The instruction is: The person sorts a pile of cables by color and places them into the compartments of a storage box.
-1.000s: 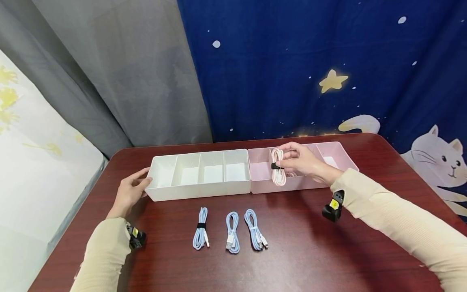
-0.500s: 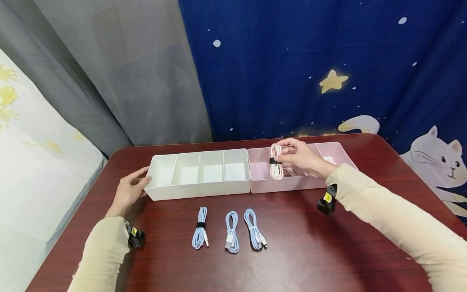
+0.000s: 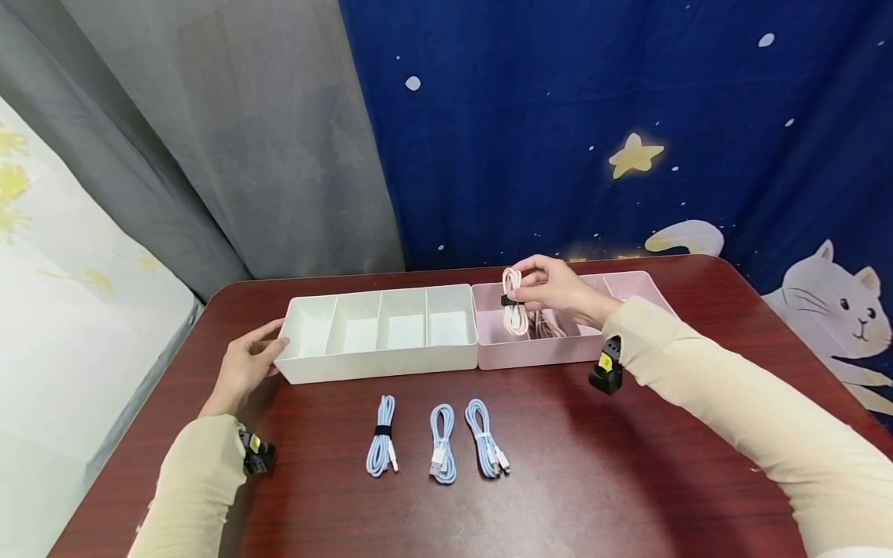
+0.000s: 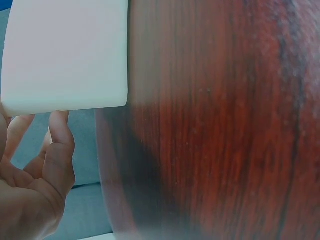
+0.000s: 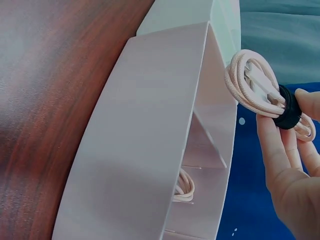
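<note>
My right hand (image 3: 558,290) pinches a coiled pale pink charging cable (image 3: 515,319) bundled by a black strap (image 5: 289,107). The coil hangs upright over the left compartment of the pink divided box (image 3: 530,354). Another pink cable (image 3: 546,325) lies in the compartment to its right, partly hidden by the wall in the right wrist view. My left hand (image 3: 247,363) rests its fingertips against the left end of the white divided box (image 3: 391,363); in the left wrist view its fingers (image 4: 61,131) bend lightly and touch the end wall (image 4: 65,60) from outside.
Three coiled blue cables lie in front of the boxes: one with a black strap (image 3: 381,449), a middle one (image 3: 443,446) and a right one (image 3: 486,442). Both boxes stand end to end on the dark red table (image 3: 558,496), with curtains (image 3: 558,116) behind.
My right hand has moved left with the pink cable, uncovering more of the pink cable in the box. The left hand and the blue cables have stayed in place.
</note>
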Motion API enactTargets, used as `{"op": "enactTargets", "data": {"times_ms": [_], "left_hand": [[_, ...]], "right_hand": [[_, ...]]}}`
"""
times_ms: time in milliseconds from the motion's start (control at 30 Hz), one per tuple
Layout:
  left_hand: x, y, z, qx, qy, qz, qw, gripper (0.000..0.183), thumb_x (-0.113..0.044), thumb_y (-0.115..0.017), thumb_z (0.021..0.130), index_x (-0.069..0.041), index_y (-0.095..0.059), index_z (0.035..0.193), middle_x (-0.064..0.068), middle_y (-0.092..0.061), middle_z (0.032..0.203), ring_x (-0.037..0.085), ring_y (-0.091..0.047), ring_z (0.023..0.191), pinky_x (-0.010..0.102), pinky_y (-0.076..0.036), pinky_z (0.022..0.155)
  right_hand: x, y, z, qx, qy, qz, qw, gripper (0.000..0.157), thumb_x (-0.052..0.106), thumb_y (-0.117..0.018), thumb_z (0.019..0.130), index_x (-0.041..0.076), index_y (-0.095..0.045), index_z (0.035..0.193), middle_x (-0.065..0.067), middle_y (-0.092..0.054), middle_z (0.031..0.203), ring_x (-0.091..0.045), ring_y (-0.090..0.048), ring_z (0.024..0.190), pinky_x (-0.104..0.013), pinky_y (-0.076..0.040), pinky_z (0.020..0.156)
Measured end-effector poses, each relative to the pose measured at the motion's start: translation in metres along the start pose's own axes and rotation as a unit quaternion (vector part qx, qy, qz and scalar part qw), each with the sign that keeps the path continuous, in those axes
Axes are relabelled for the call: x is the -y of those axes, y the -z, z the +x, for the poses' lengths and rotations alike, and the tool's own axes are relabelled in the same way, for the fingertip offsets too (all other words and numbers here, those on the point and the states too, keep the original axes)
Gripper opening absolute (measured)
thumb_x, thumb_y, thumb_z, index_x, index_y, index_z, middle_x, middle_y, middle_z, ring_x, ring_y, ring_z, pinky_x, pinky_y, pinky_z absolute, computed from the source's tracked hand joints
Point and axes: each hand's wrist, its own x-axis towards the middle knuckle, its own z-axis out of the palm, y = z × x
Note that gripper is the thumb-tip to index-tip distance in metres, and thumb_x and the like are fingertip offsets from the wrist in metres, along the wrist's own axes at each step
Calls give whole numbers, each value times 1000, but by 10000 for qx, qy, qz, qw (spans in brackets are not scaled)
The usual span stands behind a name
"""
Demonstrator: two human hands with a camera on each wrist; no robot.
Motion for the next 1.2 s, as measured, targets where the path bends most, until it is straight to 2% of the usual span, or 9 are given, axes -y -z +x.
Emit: {"op": "enactTargets", "data": {"times_ms": [200,500,900,1000,1200], "left_hand": [[0,0,0,-33,11,-30,10000,53,-35,-49,90,-12,-36,136,25,-49,116,4,-53,74,20,-49,62],[2,2,-1,-60,-20,-4,10000,53,-35,-48,90,-11,-36,136,26,-49,116,6,-54,72,21,-49,60],[1,0,0,-25,26,-56,10000,54,-35,-49,90,-11,-36,136,26,-48,118,5,-53,74,20,-49,62],[1,0,0,-26,29,-69,10000,54,-35,-49,90,-11,-36,136,26,-48,118,5,-53,74,20,-49,62],[1,-1,0,-37,-7,-102,9999,53,-35,-50,90,-11,-37,136,26,-49,116,5,-54,72,22,-49,61]], "right_hand": [[0,-3,7,115,-18,-172,9998,42,-3,-64,78,-6,-44,115,-3,-56,79,-10,-56,70,-43,-48,75],[-1,-8,18,367,-256,-317,9985,41,-3,-63,79,-5,-44,116,-6,-55,82,-14,-54,75,-38,-49,72],[-6,-13,20,581,-210,-334,9975,41,-4,-62,77,-8,-44,113,-12,-59,87,-13,-57,73,-34,-51,68],[-8,-16,23,573,-249,-221,9978,41,-5,-63,77,-7,-44,113,-11,-58,86,-13,-57,73,-34,-51,68],[-9,-20,25,625,-268,-376,9970,41,-3,-63,77,-7,-43,113,-12,-58,86,-14,-56,72,-36,-50,70]]}}
